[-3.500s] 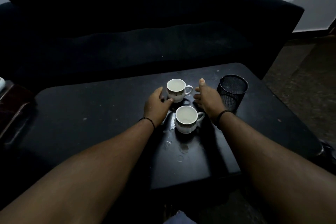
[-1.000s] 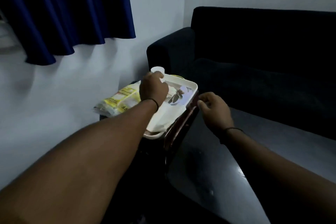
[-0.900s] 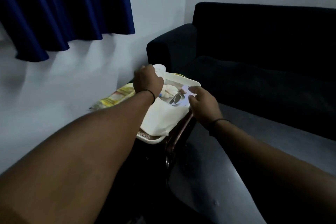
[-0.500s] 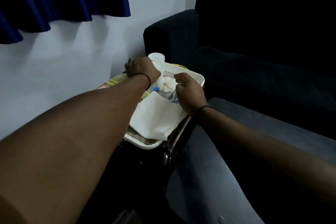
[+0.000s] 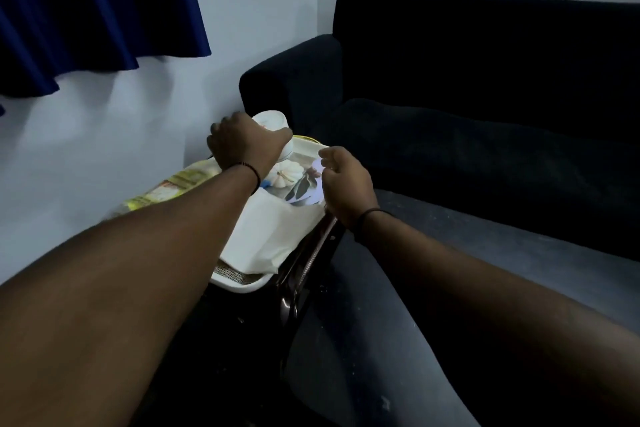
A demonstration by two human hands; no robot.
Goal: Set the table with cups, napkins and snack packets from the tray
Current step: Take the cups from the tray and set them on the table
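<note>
A white tray rests on a dark stand left of the black table. In it lie a plain white napkin and a napkin printed with leaves and a pumpkin. My left hand is wrapped around a white cup at the tray's far end. My right hand hovers over the tray's right rim beside the printed napkin, fingers curled apart and holding nothing. A yellow snack packet lies at the tray's left side, partly hidden by my left forearm.
A black sofa runs along the far side of the table, its armrest close behind the tray. A pale wall and a dark blue curtain stand to the left. A dark chair-like frame sits under the tray's right edge.
My view turned from the table with two cups to the tray. My left hand closed on the cup. My right hand reached onto the napkins, then drew back a little to the tray's rim.
</note>
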